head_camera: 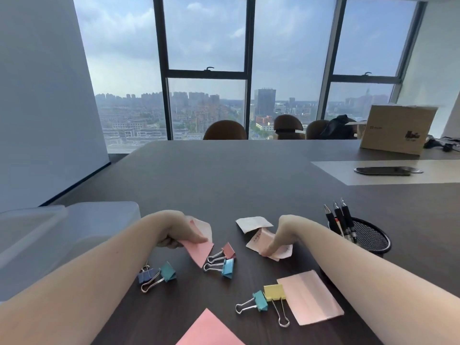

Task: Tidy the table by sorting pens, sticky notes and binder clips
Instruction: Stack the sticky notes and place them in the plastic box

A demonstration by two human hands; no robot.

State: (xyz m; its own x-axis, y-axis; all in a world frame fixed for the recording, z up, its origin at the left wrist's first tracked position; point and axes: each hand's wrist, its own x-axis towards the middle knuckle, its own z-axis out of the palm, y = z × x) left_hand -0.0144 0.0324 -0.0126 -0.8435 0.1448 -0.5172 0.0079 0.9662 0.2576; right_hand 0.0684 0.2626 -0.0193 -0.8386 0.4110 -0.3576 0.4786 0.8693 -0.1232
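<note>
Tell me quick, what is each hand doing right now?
Left hand: closed, holding a pink note just above the table.
Right hand: fingertips pinching a pale note on the table.

left hand [178, 234]: low, fingers pinched shut | right hand [280, 239]: low, fingertips pinched shut
</note>
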